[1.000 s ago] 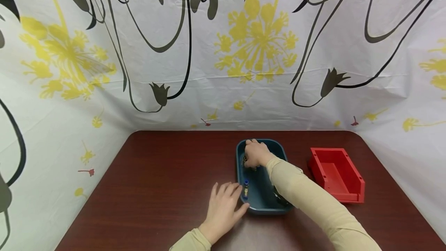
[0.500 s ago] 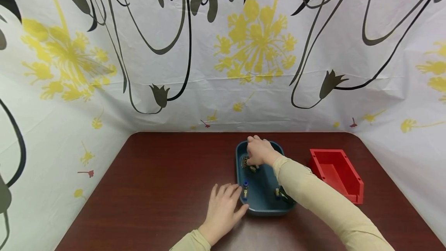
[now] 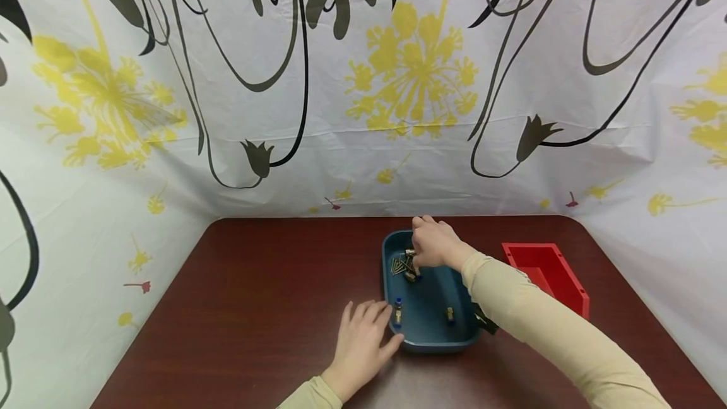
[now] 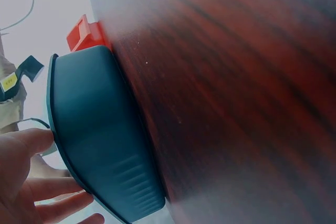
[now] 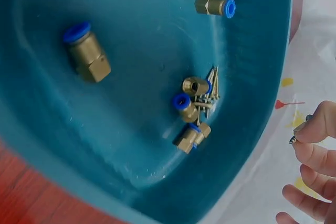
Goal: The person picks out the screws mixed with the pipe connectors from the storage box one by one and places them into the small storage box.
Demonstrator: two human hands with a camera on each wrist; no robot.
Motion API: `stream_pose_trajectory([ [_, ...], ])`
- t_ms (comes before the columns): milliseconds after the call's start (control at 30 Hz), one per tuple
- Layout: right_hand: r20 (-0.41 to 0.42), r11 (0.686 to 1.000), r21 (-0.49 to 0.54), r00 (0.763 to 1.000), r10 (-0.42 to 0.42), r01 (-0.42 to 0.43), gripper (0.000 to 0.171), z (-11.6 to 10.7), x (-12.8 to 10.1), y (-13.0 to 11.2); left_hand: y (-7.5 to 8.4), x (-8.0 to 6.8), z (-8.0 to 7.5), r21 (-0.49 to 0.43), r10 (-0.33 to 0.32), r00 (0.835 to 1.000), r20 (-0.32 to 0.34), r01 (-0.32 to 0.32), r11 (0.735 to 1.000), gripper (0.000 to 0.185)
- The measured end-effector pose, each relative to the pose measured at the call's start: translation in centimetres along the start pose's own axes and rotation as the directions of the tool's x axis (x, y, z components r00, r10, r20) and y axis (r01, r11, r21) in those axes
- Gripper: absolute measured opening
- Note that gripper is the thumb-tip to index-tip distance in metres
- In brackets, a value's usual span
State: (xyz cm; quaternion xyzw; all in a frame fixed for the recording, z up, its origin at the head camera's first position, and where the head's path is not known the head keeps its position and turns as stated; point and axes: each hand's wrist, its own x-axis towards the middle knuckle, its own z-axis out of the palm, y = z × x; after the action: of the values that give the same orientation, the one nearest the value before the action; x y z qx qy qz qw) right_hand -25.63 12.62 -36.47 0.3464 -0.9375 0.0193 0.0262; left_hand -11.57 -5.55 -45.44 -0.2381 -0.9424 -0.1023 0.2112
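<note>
A dark blue tray [image 3: 392, 283] sits on the brown table and holds brass fittings with blue rings [image 3: 399, 311] and a pile of thin screws [image 3: 400, 264]. My right hand [image 3: 433, 246] hovers over the tray's far end, its thumb and forefinger pinching a small dark screw [image 5: 293, 140]. In the right wrist view a clump of fittings [image 5: 189, 109] lies beside the screws [image 5: 211, 90], with single fittings [image 5: 86, 51] spread apart. My left hand [image 3: 363, 336] rests flat on the table, fingers straight, its fingertips [image 4: 31, 140] against the tray's [image 4: 100, 129] near left rim.
A red open-fronted bin [image 3: 545, 273] stands to the right of the tray, also visible behind the tray [image 4: 84, 32]. A flower-patterned sheet walls in the table on three sides. Bare table top [image 3: 272, 283] stretches left of the tray.
My right hand has risen off the pile at the tray's far left and drifted right. The forearm swung right too, uncovering a fitting at the tray's near right. The left hand stayed put.
</note>
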Motion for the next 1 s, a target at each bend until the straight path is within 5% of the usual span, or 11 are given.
stream_pose_trajectory([
  [1000,-0.052,0.997,-0.056,0.998,0.043,-0.046,0.032,-2.3,-4.0,3.8,-0.1,0.0,-0.2,-0.01,-0.014,1.0,0.01,0.014,1.0,0.045],
])
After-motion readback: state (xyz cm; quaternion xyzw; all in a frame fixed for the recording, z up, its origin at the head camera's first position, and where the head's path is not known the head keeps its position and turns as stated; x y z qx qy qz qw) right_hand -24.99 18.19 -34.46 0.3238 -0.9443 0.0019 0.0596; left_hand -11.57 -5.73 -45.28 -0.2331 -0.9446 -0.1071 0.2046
